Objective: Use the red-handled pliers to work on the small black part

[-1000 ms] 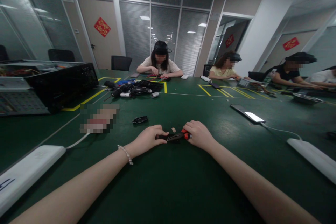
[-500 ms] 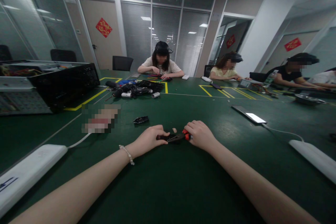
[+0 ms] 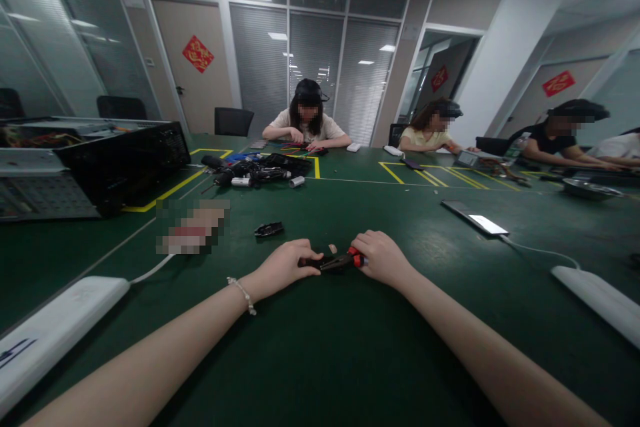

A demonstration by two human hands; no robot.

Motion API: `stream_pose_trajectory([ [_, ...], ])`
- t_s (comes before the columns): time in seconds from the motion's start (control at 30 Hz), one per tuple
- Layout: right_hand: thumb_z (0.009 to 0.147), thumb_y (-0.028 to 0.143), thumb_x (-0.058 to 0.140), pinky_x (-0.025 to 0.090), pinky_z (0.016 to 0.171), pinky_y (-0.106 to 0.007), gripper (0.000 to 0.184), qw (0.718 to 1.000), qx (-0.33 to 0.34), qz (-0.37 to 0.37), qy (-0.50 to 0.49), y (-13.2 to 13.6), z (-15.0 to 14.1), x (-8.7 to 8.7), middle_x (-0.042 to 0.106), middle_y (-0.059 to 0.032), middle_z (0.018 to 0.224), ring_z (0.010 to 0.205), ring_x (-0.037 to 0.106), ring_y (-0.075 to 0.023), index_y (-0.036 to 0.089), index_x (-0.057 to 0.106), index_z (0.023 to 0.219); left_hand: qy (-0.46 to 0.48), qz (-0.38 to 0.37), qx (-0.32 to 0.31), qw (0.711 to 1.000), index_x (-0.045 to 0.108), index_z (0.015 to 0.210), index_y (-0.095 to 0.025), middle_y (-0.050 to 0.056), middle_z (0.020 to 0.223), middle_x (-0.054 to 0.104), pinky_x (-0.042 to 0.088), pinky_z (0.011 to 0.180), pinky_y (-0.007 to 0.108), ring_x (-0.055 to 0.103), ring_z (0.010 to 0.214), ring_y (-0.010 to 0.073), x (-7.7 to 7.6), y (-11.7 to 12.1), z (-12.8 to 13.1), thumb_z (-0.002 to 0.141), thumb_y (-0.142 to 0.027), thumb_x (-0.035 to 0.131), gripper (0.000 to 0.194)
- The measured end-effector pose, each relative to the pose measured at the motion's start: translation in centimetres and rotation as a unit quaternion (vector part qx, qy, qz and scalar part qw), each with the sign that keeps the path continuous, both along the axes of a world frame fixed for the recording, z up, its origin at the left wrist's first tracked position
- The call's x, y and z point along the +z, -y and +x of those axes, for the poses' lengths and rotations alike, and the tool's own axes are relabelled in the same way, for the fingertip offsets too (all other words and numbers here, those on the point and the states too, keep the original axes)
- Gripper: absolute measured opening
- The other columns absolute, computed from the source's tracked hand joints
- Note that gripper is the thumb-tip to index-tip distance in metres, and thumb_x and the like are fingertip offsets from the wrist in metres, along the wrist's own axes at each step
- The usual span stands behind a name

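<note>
My right hand (image 3: 383,257) is closed round the red handles of a pair of pliers (image 3: 340,261), whose dark jaws point left. Between the thumb and fingers of my left hand (image 3: 287,263) is a small dark part (image 3: 310,261), mostly covered by the fingers. The jaw tips reach the part close to my left thumb; whether they grip it I cannot tell. Just behind the jaws lies a small pale piece (image 3: 333,249) on the green table (image 3: 330,347). A black plastic shell (image 3: 269,229) rests beyond my left hand.
A black computer case (image 3: 125,167) stands at the left. Dark tools and parts (image 3: 260,168) are heaped farther back. White power banks (image 3: 65,327) flank my arms, one cabled to a phone (image 3: 475,219) at the right. Several people sit across the table, one person (image 3: 307,120) straight ahead.
The pliers' jaws look slightly turned and a little wider apart. Both hands stay in nearly the same place.
</note>
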State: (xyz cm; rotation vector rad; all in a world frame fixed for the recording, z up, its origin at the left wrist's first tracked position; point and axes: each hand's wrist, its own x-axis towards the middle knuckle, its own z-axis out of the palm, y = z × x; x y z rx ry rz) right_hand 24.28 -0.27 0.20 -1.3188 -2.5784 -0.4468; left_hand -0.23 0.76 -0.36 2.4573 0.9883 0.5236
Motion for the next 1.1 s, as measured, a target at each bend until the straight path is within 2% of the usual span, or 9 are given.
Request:
stream_pose_trajectory([
  [0.3,0.065,0.016,0.053,0.032,0.069,-0.029,0.021,0.999,-0.002,0.035,0.037,0.12,0.10,0.11,0.059,-0.0065,0.084,0.076,0.048,-0.0178,0.016,0.058,0.085,0.007,0.023,-0.014,1.000,0.059,0.104,-0.023,-0.001,0.083,0.052,0.037,0.065,0.023,0.051,0.072,0.0126,0.13,0.02,0.07,0.076,-0.029,0.061,0.029],
  [0.5,0.066,0.017,0.054,0.033,0.067,-0.028,0.018,0.999,-0.008,0.014,0.030,0.38,-0.17,0.68,0.059,-0.0069,0.083,0.074,0.049,-0.0168,0.015,0.058,0.084,0.008,0.011,-0.016,1.000,0.059,0.104,-0.023,-0.001,0.084,0.052,0.038,0.065,0.023,0.051,0.073,0.0125,0.22,0.01,0.16,0.076,-0.027,0.061,0.028],
  [0.73,0.067,0.020,0.053,0.034,0.064,-0.026,0.014,1.000,-0.002,-0.013,0.000,-0.04,0.00,0.11,0.058,-0.0046,0.079,0.072,0.049,-0.0155,0.017,0.057,0.081,0.003,-0.007,-0.007,1.000,0.058,0.105,-0.023,-0.001,0.087,0.052,0.038,0.064,0.022,0.051,0.073,0.0123,0.43,0.24,0.11,0.077,-0.027,0.060,0.028],
  [1.1,0.066,0.016,0.054,0.033,0.066,-0.027,0.017,1.000,0.012,0.005,0.009,-0.24,0.17,-0.05,0.058,-0.0046,0.082,0.074,0.048,-0.0157,0.017,0.056,0.083,0.003,0.007,-0.012,1.000,0.058,0.104,-0.023,-0.001,0.085,0.052,0.037,0.064,0.023,0.051,0.073,0.0127,0.11,0.05,0.15,0.077,-0.029,0.060,0.028],
])
